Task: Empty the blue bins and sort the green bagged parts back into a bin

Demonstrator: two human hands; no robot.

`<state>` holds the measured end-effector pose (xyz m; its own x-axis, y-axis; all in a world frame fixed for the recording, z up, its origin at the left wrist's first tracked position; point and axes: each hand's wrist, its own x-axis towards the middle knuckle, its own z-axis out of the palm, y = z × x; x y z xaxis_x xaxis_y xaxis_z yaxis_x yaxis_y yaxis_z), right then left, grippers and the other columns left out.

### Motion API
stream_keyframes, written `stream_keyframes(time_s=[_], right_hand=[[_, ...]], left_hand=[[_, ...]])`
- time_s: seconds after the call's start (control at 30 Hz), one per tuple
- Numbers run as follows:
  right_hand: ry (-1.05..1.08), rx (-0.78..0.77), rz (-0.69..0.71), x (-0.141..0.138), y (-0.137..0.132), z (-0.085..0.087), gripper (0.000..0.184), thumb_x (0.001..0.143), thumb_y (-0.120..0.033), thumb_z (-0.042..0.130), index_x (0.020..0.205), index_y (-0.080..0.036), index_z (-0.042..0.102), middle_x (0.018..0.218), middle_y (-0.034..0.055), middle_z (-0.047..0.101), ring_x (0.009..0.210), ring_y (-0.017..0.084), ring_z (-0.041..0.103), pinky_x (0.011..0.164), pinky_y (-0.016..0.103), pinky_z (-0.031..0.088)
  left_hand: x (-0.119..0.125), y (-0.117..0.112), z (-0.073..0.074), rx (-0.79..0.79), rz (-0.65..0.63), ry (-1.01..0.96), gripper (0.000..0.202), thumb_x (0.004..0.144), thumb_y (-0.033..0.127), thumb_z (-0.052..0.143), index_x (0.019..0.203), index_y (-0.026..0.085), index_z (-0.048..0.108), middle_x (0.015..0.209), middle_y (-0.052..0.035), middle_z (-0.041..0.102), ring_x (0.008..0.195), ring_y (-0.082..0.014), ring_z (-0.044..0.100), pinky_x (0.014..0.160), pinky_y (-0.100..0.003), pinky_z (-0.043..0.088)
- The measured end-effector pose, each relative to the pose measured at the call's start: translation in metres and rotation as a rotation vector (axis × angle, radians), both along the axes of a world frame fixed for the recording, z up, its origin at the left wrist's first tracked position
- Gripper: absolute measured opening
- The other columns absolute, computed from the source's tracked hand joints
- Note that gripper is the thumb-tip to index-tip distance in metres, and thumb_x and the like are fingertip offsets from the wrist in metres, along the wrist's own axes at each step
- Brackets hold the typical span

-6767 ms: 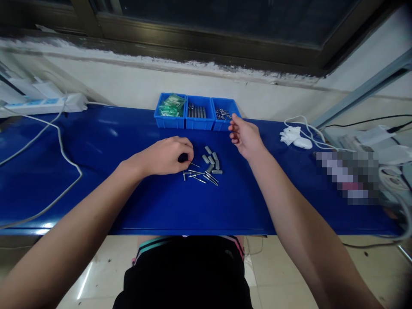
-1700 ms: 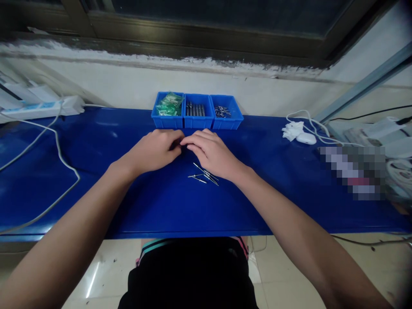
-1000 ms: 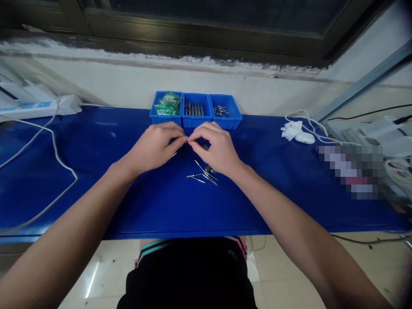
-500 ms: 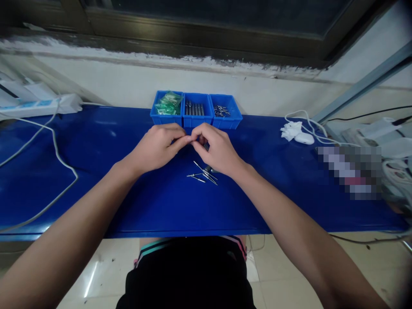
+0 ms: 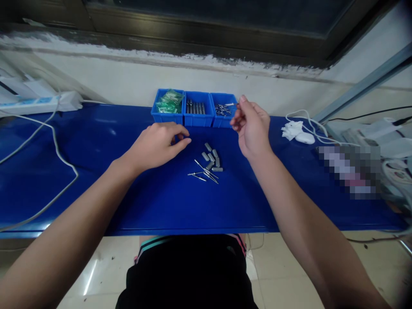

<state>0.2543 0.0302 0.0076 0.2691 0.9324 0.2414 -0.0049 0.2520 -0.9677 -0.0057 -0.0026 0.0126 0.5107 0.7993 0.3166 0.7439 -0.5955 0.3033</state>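
Note:
My right hand [image 5: 252, 124] is raised at the right blue bin [image 5: 236, 112], thumb and index finger pinching a thin silver pop rivet [image 5: 231, 104] that points left over the bin. More small metal rivets [image 5: 222, 110] lie inside that bin. My left hand [image 5: 164, 143] hovers over the table in front of the left bin, thumb apart from the curled fingers, with nothing visible between them. Between my hands, several grey metal cylinders [image 5: 211, 157] lie loose on the table. Just nearer to me is a crossed cluster of pop rivets [image 5: 206, 172].
The middle blue bin [image 5: 199, 121] holds a row of grey metal cylinders; the left one [image 5: 167, 119] holds green plastic packets [image 5: 170, 101]. White cables and a power strip [image 5: 66, 103] are at left. Crumpled tissue [image 5: 292, 130] and a white case [image 5: 304, 137] lie at right.
My right hand has moved away from my left, up and right to the right bin, and now pinches a rivet there. The cylinders it covered are now visible. My left hand has barely moved.

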Motion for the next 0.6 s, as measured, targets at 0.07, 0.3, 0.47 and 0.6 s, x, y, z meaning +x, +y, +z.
stream_keyframes(time_s=[0.07,0.3,0.47,0.6], right_hand=[[0.065,-0.123,-0.008,0.005,0.003,-0.002,0.039,0.092,-0.050,0.070,0.072,-0.025,0.050,0.057,-0.0065,0.042,0.048,0.009,0.047,0.044,0.024,0.036],[0.147,-0.322,0.049,0.009,0.011,-0.010,0.030,0.092,-0.041,0.068,0.074,-0.024,0.052,0.056,-0.0074,0.045,0.043,0.006,0.037,0.038,0.023,0.024],[0.088,-0.337,0.062,0.008,0.011,-0.014,0.030,0.090,-0.046,0.074,0.080,-0.022,0.060,0.061,-0.0040,0.058,0.045,0.006,0.047,0.038,0.021,0.025],[0.061,-0.323,0.066,0.008,0.013,-0.020,0.030,0.091,-0.045,0.075,0.080,-0.021,0.062,0.064,-0.0018,0.063,0.046,0.006,0.051,0.038,0.020,0.027]], left_hand=[[0.000,0.000,0.000,-0.012,0.000,0.008,0.036,0.101,0.048,0.056,0.115,0.021,0.076,0.104,-0.0072,0.079,0.087,-0.0239,0.072,0.075,-0.035,0.052],[-0.002,-0.001,0.002,-0.075,0.042,0.123,0.027,0.089,0.043,0.063,0.103,0.023,0.077,0.092,-0.0052,0.077,0.078,-0.0248,0.070,0.065,-0.034,0.049],[-0.005,-0.002,0.002,-0.203,0.013,0.147,0.034,0.077,0.034,0.066,0.109,0.027,0.075,0.091,-0.0020,0.076,0.079,-0.0239,0.071,0.067,-0.032,0.050],[-0.004,-0.002,0.000,-0.247,-0.037,0.150,0.034,0.076,0.028,0.063,0.108,0.026,0.074,0.090,-0.0019,0.076,0.079,-0.0219,0.070,0.066,-0.031,0.049]])
